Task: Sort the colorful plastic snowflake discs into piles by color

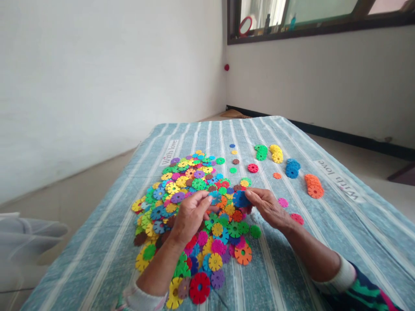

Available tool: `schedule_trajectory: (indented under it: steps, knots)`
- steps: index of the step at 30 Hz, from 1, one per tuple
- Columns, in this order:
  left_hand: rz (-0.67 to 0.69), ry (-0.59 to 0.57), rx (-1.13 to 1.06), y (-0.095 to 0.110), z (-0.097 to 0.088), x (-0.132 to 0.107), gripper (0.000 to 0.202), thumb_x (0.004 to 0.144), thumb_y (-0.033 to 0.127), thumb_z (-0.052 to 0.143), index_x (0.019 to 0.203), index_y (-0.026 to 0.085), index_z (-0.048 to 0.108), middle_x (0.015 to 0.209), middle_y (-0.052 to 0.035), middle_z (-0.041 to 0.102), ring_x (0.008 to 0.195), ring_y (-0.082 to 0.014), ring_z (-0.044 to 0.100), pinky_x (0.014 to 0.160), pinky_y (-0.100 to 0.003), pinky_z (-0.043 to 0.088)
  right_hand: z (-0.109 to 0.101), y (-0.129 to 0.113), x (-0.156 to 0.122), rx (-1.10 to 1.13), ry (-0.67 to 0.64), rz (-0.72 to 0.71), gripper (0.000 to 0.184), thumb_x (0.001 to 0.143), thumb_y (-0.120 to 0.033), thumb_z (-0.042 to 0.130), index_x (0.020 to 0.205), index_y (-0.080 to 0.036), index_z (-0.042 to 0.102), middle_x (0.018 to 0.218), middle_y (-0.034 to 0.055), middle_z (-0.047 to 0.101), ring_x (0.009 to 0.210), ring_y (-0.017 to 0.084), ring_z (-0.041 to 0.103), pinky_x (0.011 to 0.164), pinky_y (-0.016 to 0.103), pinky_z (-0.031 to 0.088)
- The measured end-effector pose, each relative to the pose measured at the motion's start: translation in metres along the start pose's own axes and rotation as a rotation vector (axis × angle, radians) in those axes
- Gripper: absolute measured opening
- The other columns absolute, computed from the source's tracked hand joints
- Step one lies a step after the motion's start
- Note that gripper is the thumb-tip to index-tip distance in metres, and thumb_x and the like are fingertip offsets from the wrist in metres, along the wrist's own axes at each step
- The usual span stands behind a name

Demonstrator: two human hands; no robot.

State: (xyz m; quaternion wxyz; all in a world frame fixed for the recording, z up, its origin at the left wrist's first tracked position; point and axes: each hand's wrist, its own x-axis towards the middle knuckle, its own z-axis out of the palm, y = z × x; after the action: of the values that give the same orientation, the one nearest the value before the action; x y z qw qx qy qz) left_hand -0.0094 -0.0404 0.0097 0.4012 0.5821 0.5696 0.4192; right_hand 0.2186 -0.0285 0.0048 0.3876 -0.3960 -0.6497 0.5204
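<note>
Between the thumb and fingers of my left hand [191, 214] is a light blue notched plastic disc [214, 198]. My right hand [267, 207] pinches a darker blue notched disc [240, 199] by its right edge. The two discs are held apart, facing each other above a large heap of multicoloured notched discs [173, 188]. Beneath my hands the heap holds green, yellow, orange, pink, purple, brown and red discs in several sizes. Parts of my fingers are hidden behind the discs.
Overlapping rows of green [261, 152], yellow [276, 153], blue [292, 168] and orange discs [314, 186] lie on the right of the striped tablecloth [106, 207]. A single red disc [253, 168] and several small discs lie between them and the heap.
</note>
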Motion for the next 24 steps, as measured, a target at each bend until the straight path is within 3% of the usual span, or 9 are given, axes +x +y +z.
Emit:
schedule_trajectory:
  steps: [5, 12, 16, 19, 24]
  knots:
    - [-0.146, -0.145, -0.289, 0.002, 0.012, -0.007, 0.026, 0.076, 0.041, 0.061, 0.087, 0.018, 0.058, 0.074, 0.001, 0.061, 0.058, -0.0172, 0.067, 0.044, -0.022, 0.048, 0.019, 0.01, 0.0, 0.028, -0.085, 0.072, 0.054, 0.087, -0.07, 0.041, 0.067, -0.02, 0.048, 0.054, -0.0019, 0.053, 0.046, 0.01, 0.048, 0.043, 0.022, 0.036]
    - [-0.187, -0.231, -0.284, 0.004, 0.016, -0.011, 0.029, 0.074, 0.038, 0.064, 0.093, 0.016, 0.061, 0.081, -0.0044, 0.07, 0.067, -0.0194, 0.07, 0.052, -0.025, 0.053, 0.035, 0.015, 0.002, -0.071, -0.086, 0.116, 0.056, 0.087, -0.071, 0.035, 0.069, -0.021, 0.047, 0.054, -0.0032, 0.051, 0.04, 0.008, 0.042, 0.038, 0.021, 0.03]
    - [-0.186, -0.222, -0.228, 0.0, 0.019, -0.01, 0.029, 0.072, 0.036, 0.066, 0.093, 0.016, 0.061, 0.075, -0.003, 0.07, 0.068, -0.0201, 0.07, 0.052, -0.024, 0.052, 0.036, 0.014, 0.003, -0.18, -0.012, 0.077, 0.043, 0.092, -0.052, 0.041, 0.063, -0.021, 0.047, 0.053, -0.0038, 0.048, 0.044, 0.008, 0.042, 0.041, 0.021, 0.029]
    - [-0.186, -0.227, -0.201, -0.002, 0.02, -0.01, 0.028, 0.071, 0.036, 0.065, 0.091, 0.017, 0.061, 0.073, -0.0024, 0.07, 0.068, -0.02, 0.07, 0.052, -0.024, 0.051, 0.038, 0.015, 0.003, -0.256, 0.088, 0.025, 0.029, 0.088, -0.037, 0.05, 0.064, -0.02, 0.051, 0.055, -0.0042, 0.048, 0.049, 0.009, 0.043, 0.046, 0.022, 0.031]
    - [-0.17, -0.216, -0.167, -0.004, 0.019, -0.007, 0.028, 0.07, 0.037, 0.067, 0.088, 0.017, 0.061, 0.071, -0.0013, 0.071, 0.064, -0.0184, 0.069, 0.052, -0.023, 0.05, 0.045, 0.015, 0.001, -0.291, 0.115, -0.029, 0.007, 0.079, -0.02, 0.058, 0.082, -0.02, 0.064, 0.067, -0.0032, 0.058, 0.062, 0.011, 0.051, 0.056, 0.023, 0.038]
